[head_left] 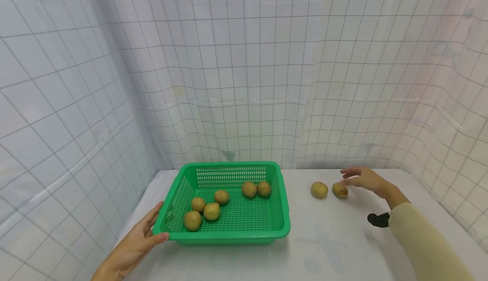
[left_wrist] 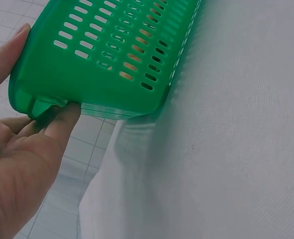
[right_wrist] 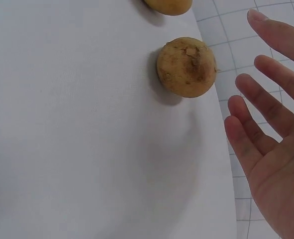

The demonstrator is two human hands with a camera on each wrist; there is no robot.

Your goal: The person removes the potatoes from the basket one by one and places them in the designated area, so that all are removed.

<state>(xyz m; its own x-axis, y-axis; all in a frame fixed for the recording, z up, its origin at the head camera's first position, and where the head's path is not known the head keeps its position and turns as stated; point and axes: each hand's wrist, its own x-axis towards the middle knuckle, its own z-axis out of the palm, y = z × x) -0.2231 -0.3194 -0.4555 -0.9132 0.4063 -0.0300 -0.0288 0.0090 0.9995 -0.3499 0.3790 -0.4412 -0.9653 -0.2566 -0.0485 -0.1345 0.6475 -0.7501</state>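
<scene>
A green plastic basket with slotted sides stands on the white table, holding several potatoes. At its front left corner, my left hand grips the rim; in the left wrist view, the thumb lies on one side of the rim and the fingers press on the other. Two more potatoes lie on the table right of the basket. Just beside the right-hand potato, my right hand hovers with fingers spread and holds nothing. The right wrist view shows that potato apart from the fingers.
The other loose potato lies to the left of the one near my right hand. White cloth with a grid pattern hangs behind and on both sides of the table. A black object shows at the right sleeve's cuff.
</scene>
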